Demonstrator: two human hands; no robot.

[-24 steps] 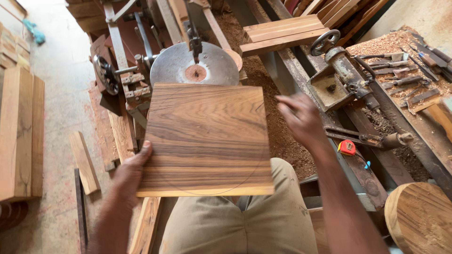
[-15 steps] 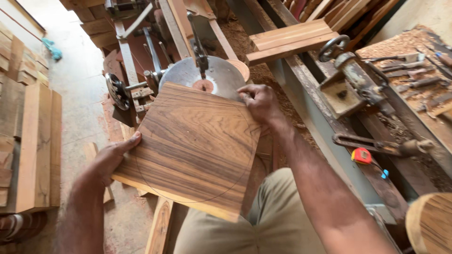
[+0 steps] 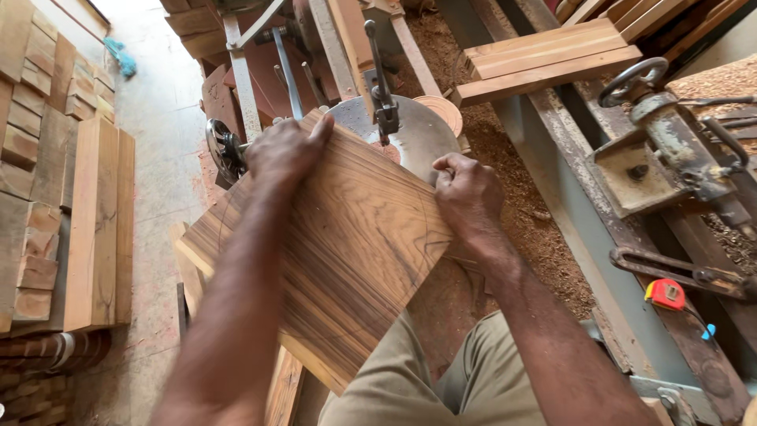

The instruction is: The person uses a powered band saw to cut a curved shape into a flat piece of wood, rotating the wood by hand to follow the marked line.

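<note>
Left hand [image 3: 285, 150] and right hand [image 3: 467, 193] both grip the tilted wooden board [image 3: 331, 244] against the metal disc [image 3: 418, 130].

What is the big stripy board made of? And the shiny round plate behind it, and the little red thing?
The board looks like bare, unvarnished hardwood: dark and light grain stripes, matte surface. The round plate seems to be bare metal, probably steel: grey with a dull shine. The red tape measure looks like it has a smooth plastic case, though it is too small to be sure.
</note>
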